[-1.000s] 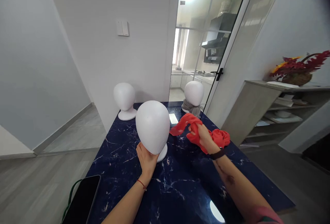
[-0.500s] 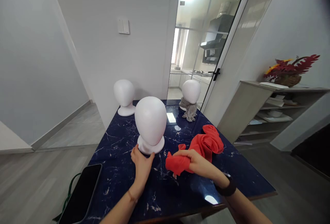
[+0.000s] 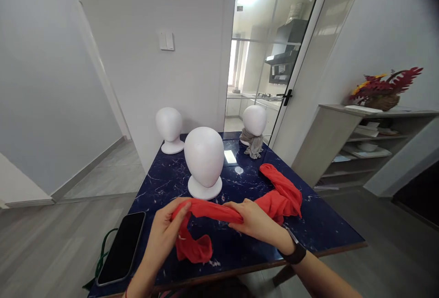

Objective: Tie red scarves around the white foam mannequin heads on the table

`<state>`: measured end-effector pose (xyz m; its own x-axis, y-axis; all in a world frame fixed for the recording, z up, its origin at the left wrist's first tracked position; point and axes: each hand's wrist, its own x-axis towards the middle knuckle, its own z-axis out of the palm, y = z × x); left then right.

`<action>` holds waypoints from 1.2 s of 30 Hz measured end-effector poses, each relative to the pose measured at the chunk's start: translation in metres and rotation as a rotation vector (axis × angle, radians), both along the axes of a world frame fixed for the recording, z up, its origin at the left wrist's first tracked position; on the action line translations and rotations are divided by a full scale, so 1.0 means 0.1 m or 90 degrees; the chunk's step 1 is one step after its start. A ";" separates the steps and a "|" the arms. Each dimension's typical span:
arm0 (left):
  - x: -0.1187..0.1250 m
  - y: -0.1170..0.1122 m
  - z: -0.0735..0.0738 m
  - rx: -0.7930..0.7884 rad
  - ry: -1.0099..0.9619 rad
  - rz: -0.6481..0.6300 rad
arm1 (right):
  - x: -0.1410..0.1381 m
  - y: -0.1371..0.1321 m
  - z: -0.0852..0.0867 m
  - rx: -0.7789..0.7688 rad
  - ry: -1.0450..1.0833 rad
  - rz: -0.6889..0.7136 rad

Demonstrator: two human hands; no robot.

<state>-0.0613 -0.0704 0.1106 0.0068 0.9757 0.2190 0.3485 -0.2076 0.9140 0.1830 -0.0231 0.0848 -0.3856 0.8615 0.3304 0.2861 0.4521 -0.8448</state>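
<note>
holding the red cloth [image 3: 215, 210] as a narrow strip, above the near side of the dark table [image 3: 325, 229], just nearer than the near white head form [image 3: 205, 156]. pinched between thumb and fingers in the left hand [image 3: 166, 227]; gripped in bunched folds by the right hand [image 3: 255, 221]. drooping from the left grip in a loose tail, resting on the tabletop or just above it, cannot tell which; lying at right in a crumpled heap.

likely light, thin and limp, hard to break but perhaps slippery. best held through several gathered folds, near the ends of the strip, without dragging the heap.

tight on the near side, with the table edge close to the tail. also tight at left, beside the phone [image 3: 123, 247], and beyond the strip, near the head form's round base. roomier upward, and between that base and the heap.
</note>
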 end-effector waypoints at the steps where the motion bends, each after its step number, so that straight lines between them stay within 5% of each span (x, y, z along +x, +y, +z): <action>1: -0.07 0.01 0.04 0.027 -0.001 0.037 | 0.10 0.05 -0.06 -0.022 0.030 -0.009; 4: -0.23 0.04 0.09 0.094 -0.033 0.144 | 0.48 0.24 -0.13 -0.075 0.053 -0.057; 6: -0.31 0.07 0.10 0.116 -0.074 0.193 | 0.77 0.39 -0.06 -0.024 -0.016 -0.144; 11: -0.37 0.16 0.09 0.122 -0.137 0.186 | 1.20 0.59 0.45 0.377 -0.084 -0.556; 13: -0.37 0.17 0.09 0.128 -0.115 0.168 | 1.24 0.63 0.65 0.499 -0.054 -0.657; 17: -0.39 0.16 0.09 0.152 -0.042 0.149 | 1.32 0.71 0.94 0.385 -0.232 -0.433; 20: -0.44 0.13 0.06 0.180 0.031 0.123 | 1.40 0.75 1.00 0.418 -0.222 -0.513; 22: -0.46 0.12 0.02 0.223 0.120 0.113 | 1.38 0.73 0.88 0.516 -0.144 -0.568; 24: -0.50 0.12 -0.03 0.258 0.224 0.108 | 1.30 0.70 0.59 0.532 -0.186 -0.475; 27: -0.61 0.16 -0.16 0.221 0.372 0.082 | 1.16 0.58 -0.04 0.394 -0.415 -0.259; 30: -0.75 0.18 -0.34 0.082 0.488 -0.007 | 1.12 0.39 -0.53 0.219 -0.544 -0.135; 33: -0.78 0.15 -0.45 -0.044 0.517 -0.086 | 1.10 0.21 -0.57 0.086 -0.547 -0.055; 36: -0.64 0.16 -0.48 -0.067 0.451 -0.086 | 0.87 0.12 -0.39 0.093 -0.450 -0.034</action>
<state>-0.1257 -0.0545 0.0627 0.2346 0.9719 0.0217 0.8415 -0.2142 0.4960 0.2699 -0.0109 0.0457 -0.5088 0.8508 0.1315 0.7660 0.5172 -0.3818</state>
